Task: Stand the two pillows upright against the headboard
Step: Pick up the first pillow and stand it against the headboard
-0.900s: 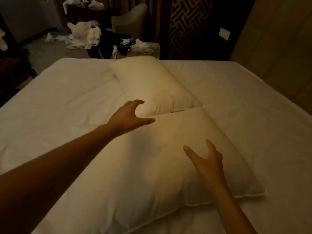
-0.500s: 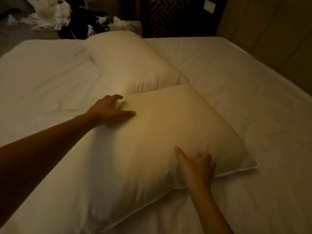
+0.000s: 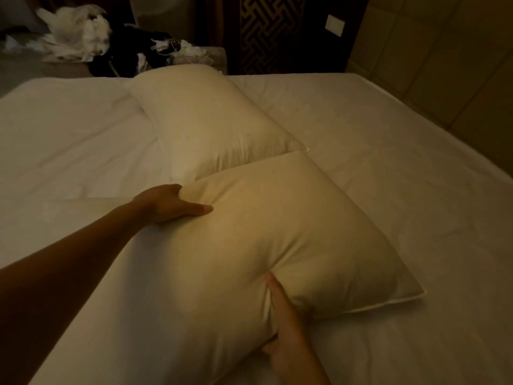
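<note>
The right hand [image 3: 283,323] had dug into the near pillow [image 3: 249,259], fingers clamped on its long edge and creasing it deeper than half a second before. The left hand [image 3: 169,204] had closed on the far corner, thumb on top. That pillow lay on the bed [image 3: 388,176], overlapping the far pillow [image 3: 211,120], also flat. No writing showed.

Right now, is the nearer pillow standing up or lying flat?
Lying flat. The nearer pillow rests broadside on the bed; the left hand and right hand grip its edges.
</note>
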`<action>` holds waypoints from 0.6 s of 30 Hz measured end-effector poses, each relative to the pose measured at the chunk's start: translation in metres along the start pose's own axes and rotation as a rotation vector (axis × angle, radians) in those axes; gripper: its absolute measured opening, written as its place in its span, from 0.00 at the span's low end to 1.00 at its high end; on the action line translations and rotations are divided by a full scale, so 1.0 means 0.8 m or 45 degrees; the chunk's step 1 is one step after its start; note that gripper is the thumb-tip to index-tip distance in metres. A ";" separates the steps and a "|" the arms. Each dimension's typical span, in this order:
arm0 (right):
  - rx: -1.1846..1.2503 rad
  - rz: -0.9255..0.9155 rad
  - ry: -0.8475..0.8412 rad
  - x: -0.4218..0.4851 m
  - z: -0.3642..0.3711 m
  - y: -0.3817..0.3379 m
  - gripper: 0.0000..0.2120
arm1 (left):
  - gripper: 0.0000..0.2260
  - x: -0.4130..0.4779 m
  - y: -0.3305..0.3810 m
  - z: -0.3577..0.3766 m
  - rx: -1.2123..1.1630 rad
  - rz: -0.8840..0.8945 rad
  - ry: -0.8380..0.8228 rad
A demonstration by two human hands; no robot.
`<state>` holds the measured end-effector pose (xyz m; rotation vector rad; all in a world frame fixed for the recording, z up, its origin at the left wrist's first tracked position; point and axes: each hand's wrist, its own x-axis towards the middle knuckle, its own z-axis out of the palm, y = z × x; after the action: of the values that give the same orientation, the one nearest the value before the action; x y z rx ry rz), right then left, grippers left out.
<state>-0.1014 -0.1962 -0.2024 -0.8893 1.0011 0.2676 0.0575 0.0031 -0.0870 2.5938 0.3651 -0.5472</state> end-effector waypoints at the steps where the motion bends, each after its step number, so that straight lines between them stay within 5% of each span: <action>1: -0.014 -0.075 0.062 0.013 0.008 -0.005 0.72 | 0.45 -0.002 0.002 0.001 0.020 0.008 0.030; 4: -0.100 -0.272 0.076 0.011 0.022 -0.014 0.59 | 0.30 -0.015 0.013 -0.004 0.025 0.094 0.157; 8: -0.170 -0.329 0.051 -0.030 0.024 -0.048 0.23 | 0.16 -0.050 0.032 -0.005 -0.159 0.258 0.478; 14: -0.115 -0.428 0.007 -0.080 -0.020 -0.101 0.05 | 0.14 -0.113 0.075 -0.004 -0.423 0.474 0.746; 18: -0.073 -0.561 0.019 -0.124 -0.056 -0.159 0.07 | 0.17 -0.158 0.131 -0.010 -0.620 0.604 0.808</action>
<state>-0.1100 -0.2919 -0.0655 -1.1393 0.7889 -0.0843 -0.0165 -0.1031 0.0147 2.1933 0.0509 0.4854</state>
